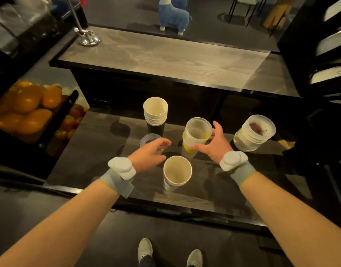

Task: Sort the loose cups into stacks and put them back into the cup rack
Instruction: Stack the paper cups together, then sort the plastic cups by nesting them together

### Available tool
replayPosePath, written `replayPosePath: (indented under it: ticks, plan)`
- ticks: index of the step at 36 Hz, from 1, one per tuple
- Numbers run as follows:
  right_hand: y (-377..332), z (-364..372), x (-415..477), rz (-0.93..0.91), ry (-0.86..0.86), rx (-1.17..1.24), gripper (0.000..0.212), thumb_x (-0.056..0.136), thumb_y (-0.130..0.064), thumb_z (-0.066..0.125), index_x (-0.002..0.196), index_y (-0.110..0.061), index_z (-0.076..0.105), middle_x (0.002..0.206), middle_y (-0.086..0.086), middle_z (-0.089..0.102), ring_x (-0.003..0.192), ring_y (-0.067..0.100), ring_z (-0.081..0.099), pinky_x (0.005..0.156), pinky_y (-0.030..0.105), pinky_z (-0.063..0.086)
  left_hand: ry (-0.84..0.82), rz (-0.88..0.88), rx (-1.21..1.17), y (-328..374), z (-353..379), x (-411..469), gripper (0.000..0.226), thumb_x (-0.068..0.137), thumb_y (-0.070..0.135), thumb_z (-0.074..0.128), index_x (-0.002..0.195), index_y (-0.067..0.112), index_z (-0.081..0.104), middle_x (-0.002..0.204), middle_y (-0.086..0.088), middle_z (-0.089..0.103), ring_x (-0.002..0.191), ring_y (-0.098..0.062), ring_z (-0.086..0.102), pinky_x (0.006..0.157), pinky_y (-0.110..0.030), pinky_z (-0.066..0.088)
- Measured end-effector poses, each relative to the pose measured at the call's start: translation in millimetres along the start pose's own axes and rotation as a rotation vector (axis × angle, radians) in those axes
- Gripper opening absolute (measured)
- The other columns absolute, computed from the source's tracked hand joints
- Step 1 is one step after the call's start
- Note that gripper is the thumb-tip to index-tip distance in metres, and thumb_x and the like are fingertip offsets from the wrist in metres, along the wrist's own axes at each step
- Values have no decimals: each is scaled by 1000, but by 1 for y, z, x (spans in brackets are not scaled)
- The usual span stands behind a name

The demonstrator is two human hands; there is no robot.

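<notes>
On the dark low counter stand several cup stacks. A stack of dark-sided paper cups is at the back. A clear plastic stack with yellow print is in the middle, and my right hand curls its thumb and fingers round it. A wider frosted plastic stack stands to the right. A single white paper cup is nearest me. My left hand hovers with loosely curled fingers over a small clear cup, partly hiding it.
A raised wooden counter runs behind the cups, with a chrome pole base on it. Oranges in a bin sit to the left. Dark shelving rises at the right. My shoes show below.
</notes>
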State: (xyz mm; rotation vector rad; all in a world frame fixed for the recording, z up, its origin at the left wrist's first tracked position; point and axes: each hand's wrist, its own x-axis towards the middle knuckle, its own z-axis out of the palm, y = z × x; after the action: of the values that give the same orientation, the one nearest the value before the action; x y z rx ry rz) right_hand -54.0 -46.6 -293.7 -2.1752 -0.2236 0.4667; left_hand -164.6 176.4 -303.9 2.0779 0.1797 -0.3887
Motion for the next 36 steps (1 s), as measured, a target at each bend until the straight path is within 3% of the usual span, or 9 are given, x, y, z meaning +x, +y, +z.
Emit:
replayPosePath:
  ticks: [3, 9, 15, 22, 25, 28, 30, 33, 36]
  plan:
    - [-7, 8, 5, -27, 25, 28, 123, 68, -31, 88, 155, -22, 1, 150, 3, 40, 135, 23, 42, 104, 36, 39, 20, 11, 22, 12, -7, 12, 45, 98, 7, 55, 139, 25, 48, 141, 8, 53, 129, -10, 50, 109, -33, 46]
    - [-8, 17, 15, -61, 64, -22, 112, 71, -24, 86, 155, -19, 12, 151, 1, 37, 136, 20, 39, 100, 27, 36, 59, 30, 41, 18, -8, 34, 39, 93, 14, 66, 130, 21, 53, 128, 6, 62, 120, -9, 58, 104, -28, 48]
    - [-17, 3, 15, -162, 94, -2, 79, 75, -25, 82, 139, -23, 35, 122, -10, 48, 112, 9, 51, 79, 14, 41, 48, 26, 86, 25, -6, 54, 44, 91, 19, 70, 131, 19, 52, 127, 2, 61, 117, -15, 60, 102, -32, 51]
    - [-44, -36, 10, -244, 208, 38, 84, 74, -27, 83, 142, -23, 34, 126, -10, 50, 117, 7, 50, 93, 22, 44, 81, 29, 184, 41, -6, 73, 63, 86, 29, 77, 139, 16, 46, 136, -3, 55, 125, -19, 55, 104, -37, 49]
    - [-54, -53, 6, -274, 216, 19, 84, 74, -33, 83, 142, -25, 34, 126, -13, 50, 115, 4, 51, 91, 18, 44, 75, 35, 225, 49, -1, 80, 78, 81, 33, 81, 145, 18, 40, 143, -2, 49, 129, -20, 51, 103, -33, 47]
    - [-61, -60, 3, -289, 214, 5, 81, 74, -33, 83, 140, -28, 35, 123, -16, 50, 105, -6, 52, 82, 6, 40, 47, 10, 258, 51, 5, 87, 94, 75, 36, 85, 151, 21, 30, 151, -2, 43, 134, -23, 48, 102, -34, 45]
    - [-59, -69, 2, -285, 227, 14, 80, 74, -32, 83, 139, -28, 35, 120, -18, 50, 104, -12, 50, 78, 3, 39, -13, 5, 290, 57, 11, 97, 96, 73, 37, 86, 150, 22, 32, 149, -2, 46, 132, -24, 51, 101, -36, 47]
    - [-55, -74, 2, -267, 233, 44, 80, 74, -31, 83, 139, -25, 36, 119, -16, 51, 105, -7, 52, 80, 6, 41, -72, 7, 330, 59, 15, 104, 92, 71, 39, 88, 146, 22, 37, 144, -2, 51, 128, -24, 54, 103, -39, 48]
    - [-49, -76, 2, -247, 231, 46, 83, 74, -34, 83, 141, -24, 34, 123, -12, 51, 109, 2, 52, 82, 10, 42, -74, -2, 368, 57, 21, 110, 97, 73, 41, 86, 150, 22, 30, 145, -4, 52, 128, -26, 54, 103, -42, 48]
